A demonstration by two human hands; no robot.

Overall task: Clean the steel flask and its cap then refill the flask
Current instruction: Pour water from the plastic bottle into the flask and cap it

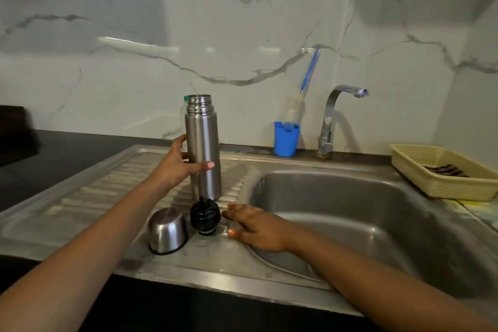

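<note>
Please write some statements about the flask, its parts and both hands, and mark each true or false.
1. The flask stands upright, uncapped. True.
2. The left hand holds the flask. True.
3. The steel cap is on the flask. False: it sits on the drainboard beside the black stopper.
4. The right hand holds the bottle brush. False: it is open beside the stopper; the brush stands in the blue cup.

flask (pixel 203 148) silver | stopper (pixel 204 214) black | cup (pixel 286 139) blue | basket (pixel 442 170) cream | wall (pixel 242 35) grey-veined white

Upright open steel flask (pixel 204 148), cap (pixel 167 230) nearby.
</note>
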